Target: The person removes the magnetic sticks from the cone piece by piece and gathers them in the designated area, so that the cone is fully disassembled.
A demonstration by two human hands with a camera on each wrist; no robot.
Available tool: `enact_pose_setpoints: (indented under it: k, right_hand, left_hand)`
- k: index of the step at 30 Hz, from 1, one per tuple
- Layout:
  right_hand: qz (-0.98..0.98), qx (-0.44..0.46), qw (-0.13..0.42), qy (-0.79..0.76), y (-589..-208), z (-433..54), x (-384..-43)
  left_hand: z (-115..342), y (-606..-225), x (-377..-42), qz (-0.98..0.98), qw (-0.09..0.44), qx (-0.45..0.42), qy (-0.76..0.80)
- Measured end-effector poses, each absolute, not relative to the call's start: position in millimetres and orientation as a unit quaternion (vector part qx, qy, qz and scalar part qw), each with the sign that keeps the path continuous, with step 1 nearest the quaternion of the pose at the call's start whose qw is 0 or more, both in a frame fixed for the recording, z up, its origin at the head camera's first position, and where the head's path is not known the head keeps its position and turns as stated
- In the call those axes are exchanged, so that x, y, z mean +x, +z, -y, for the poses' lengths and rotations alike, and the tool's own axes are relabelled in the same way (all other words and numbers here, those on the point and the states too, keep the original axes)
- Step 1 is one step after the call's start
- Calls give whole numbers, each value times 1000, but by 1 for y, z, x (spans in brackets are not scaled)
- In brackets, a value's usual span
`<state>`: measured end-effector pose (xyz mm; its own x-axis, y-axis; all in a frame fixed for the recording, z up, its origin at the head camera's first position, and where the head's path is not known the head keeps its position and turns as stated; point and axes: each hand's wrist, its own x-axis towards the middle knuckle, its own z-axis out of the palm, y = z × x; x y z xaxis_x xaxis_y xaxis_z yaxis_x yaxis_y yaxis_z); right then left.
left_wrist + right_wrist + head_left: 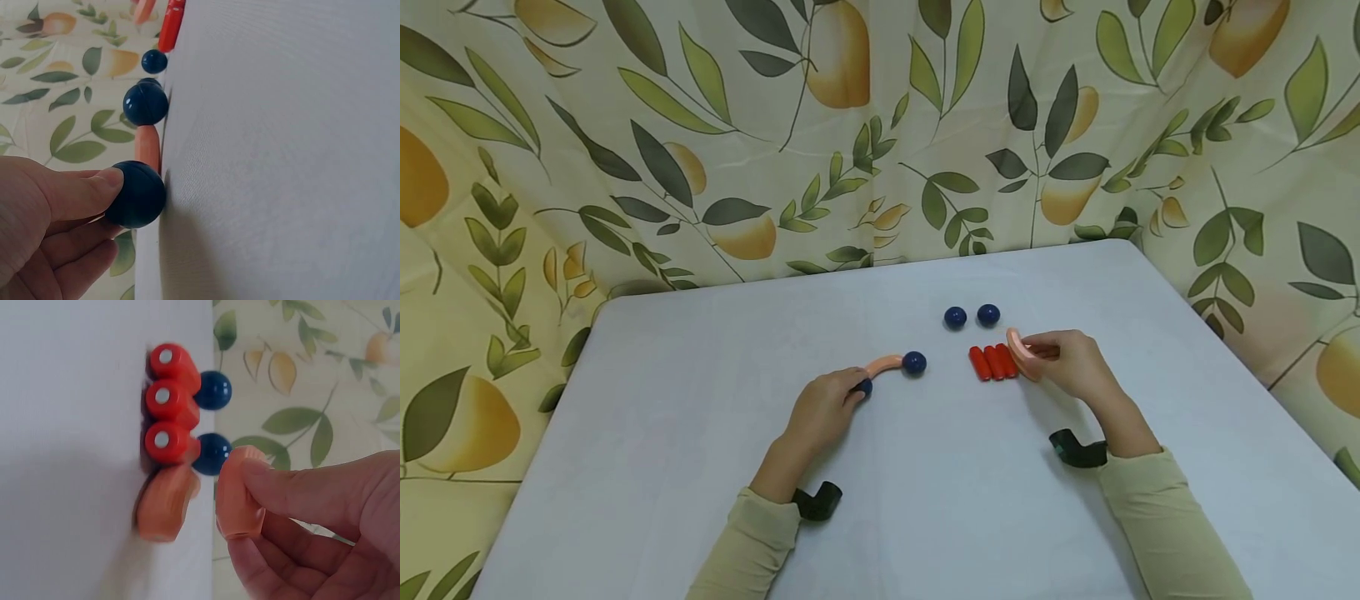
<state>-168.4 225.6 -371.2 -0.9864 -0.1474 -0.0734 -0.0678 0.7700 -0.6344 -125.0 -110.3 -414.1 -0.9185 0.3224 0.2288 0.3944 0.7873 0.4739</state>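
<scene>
My left hand (823, 408) pinches a dark blue ball (137, 195) between thumb and fingers, low over the white table. This ball sits at the near end of a curved peach-coloured rod (883, 365), and a second blue ball (914, 363) touches its far end. To the right, my right hand (1075, 362) holds a curved peach-coloured rod (240, 494) between thumb and fingers, raised off the table in the right wrist view. Another curved peach rod (162, 506) lies below it, beside three red rods (989, 363) with pale round ends lying side by side.
Two more blue balls, one on the left (955, 317) and one on the right (988, 314), sit behind the red rods. A white cloth covers the table (700, 467). Leaf-and-fruit patterned fabric (880, 167) hangs around its back and sides. Each wrist carries a black camera (820, 502).
</scene>
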Motion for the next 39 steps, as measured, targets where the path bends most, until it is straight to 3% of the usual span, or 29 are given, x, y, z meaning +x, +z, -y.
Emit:
enact_pose_setpoints:
  k: [6, 16, 39]
  right_hand:
    - [-945, -60, 40, -319, -378, -242, -172]
    - [-951, 5, 95, -293, -391, -255, -181]
    - [-947, 11, 120, -299, -393, -244, -181]
  left_hand:
    - [110, -413, -125, 943, 65, -189, -266]
    - [110, -412, -125, 943, 61, -187, -269]
    - [109, -411, -124, 948, 47, -181, -256]
